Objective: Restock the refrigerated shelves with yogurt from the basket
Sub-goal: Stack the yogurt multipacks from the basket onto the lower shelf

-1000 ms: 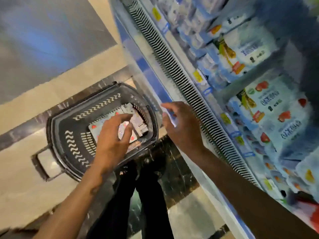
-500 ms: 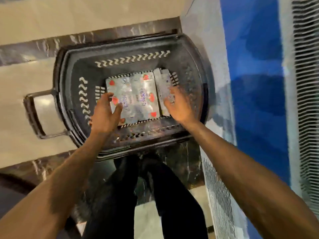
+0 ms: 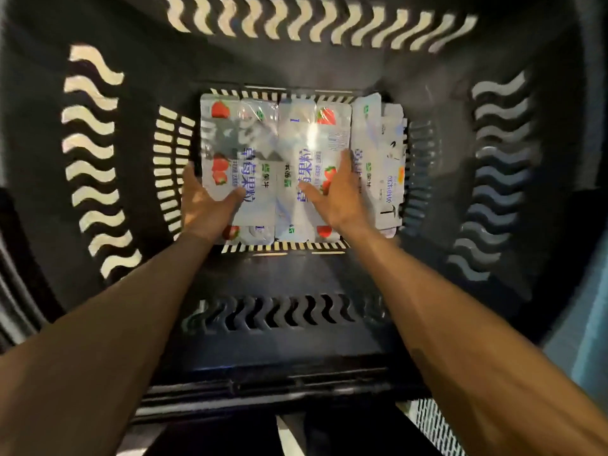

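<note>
Yogurt multipacks lie flat on the floor of the black basket: two strawberry packs side by side under shiny film, plus a third pack tilted on edge against the right wall.

Left hand sits at the left edge of the strawberry pair, thumb over the top film, fingers tucked down the outer side out of view. Right hand lies on the right strawberry pack, thumb across the top, fingers reaching into the gap beside the tilted pack. Both are closing around the pair; I cannot tell whether either grip is firm yet, and nothing looks lifted.

Risks from here, my read:
- film is slick and loose, so a side squeeze may slide off
- if the two packs aren't wrapped together, lifting by the outer edges could fold them at the middle seam and drop one
- right fingers may snag the tilted pack and drag it along
- basket walls are deep and slotted, so a corner could catch on the way out
</note>
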